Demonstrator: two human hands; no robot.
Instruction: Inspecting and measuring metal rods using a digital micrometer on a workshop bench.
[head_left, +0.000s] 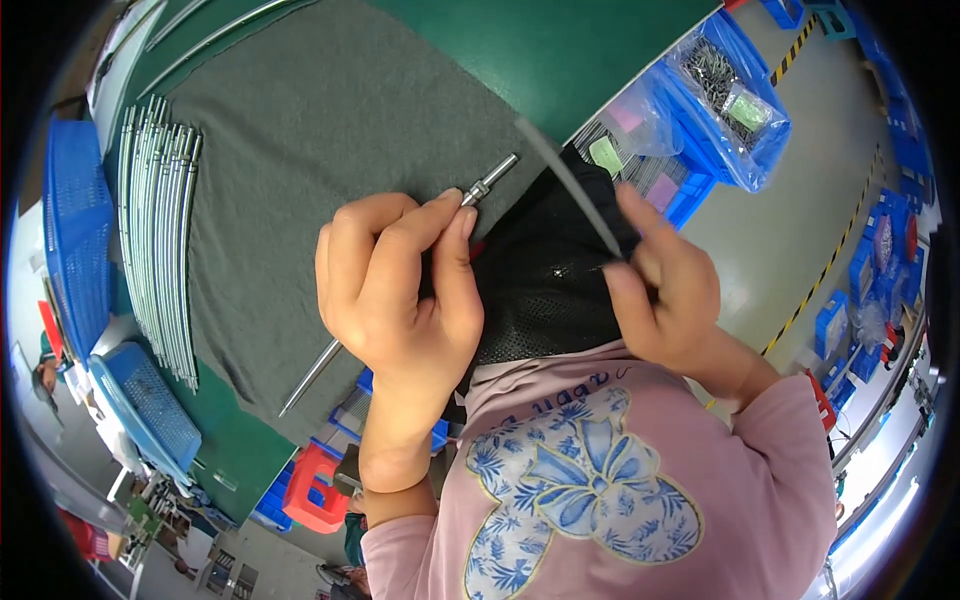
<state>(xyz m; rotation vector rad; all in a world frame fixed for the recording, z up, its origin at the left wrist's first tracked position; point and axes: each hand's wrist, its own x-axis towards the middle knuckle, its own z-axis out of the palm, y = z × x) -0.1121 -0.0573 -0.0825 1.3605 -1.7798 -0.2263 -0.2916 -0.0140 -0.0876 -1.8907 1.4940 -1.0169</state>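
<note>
- Left hand (pixel 395 270), centre: thumb and forefinger pinch silver rod (pixel 312 374) near its stepped end; rod slants across frame centre.
- Right hand (pixel 672 280), right of centre: thumb and forefinger apart; blurred grey strip (pixel 570 185) meets thumb, can't tell if pinched.
- Rod bundle (pixel 160 240): upper left, beside grey cloth (pixel 300 120).

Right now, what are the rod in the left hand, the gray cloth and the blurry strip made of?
The rod looks like polished metal, maybe steel: it has bright highlights. The gray cloth seems matte fabric, with soft wrinkles. The blurry strip could be rubber or plastic; it looks dull gray, but it's too blurred to tell.
</note>
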